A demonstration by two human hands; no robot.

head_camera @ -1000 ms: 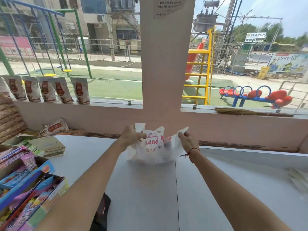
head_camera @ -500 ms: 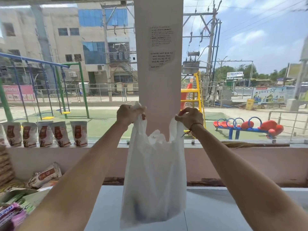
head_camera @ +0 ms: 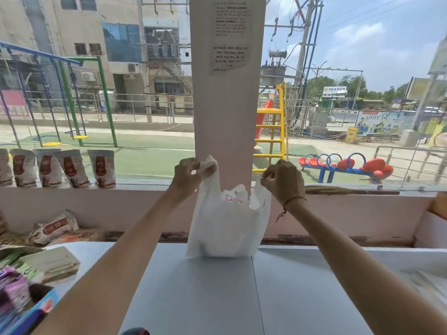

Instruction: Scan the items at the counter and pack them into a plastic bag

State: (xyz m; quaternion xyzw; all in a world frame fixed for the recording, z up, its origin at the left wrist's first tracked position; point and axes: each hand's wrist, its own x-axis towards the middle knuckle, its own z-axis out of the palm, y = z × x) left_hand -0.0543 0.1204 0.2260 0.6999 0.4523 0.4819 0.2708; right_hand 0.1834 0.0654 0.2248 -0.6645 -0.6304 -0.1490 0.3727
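A white plastic bag (head_camera: 225,226) with red print stands on the far part of the grey counter (head_camera: 217,293), its bottom resting on the surface. My left hand (head_camera: 191,175) grips the bag's left handle and my right hand (head_camera: 283,180) grips the right handle, both held up above the bag. The bag's mouth sags between the two handles. What is inside the bag cannot be seen through the plastic.
A pink pillar (head_camera: 227,93) rises right behind the bag. Several snack pouches (head_camera: 70,168) line the window ledge at left, another pouch (head_camera: 53,228) lies below. Boxes of sweets (head_camera: 19,298) crowd the counter's left edge. A cardboard box (head_camera: 433,228) stands at far right.
The bag was lifted off the counter by both handles and hung full length; it has now come down so that its bottom rests on the counter, hands lower.
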